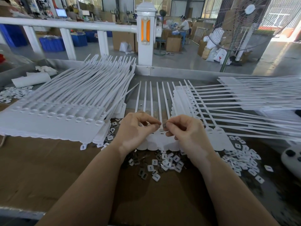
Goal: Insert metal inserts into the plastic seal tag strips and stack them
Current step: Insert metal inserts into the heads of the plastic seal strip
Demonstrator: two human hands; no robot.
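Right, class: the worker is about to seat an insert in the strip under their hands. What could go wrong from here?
1. Both hands pinch one small insert at the fingertips; it could slip and be lost among the loose inserts below.
2. The strip lies loose on the cardboard, so pressing may shift it.
3. The left stack fans unevenly and may slide.

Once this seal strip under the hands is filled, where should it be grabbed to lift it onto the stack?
Probably the flat scalloped tag band of the strip, pinched at both ends from the near side. The tails fan away loosely and would flop, while the band joins every tag.
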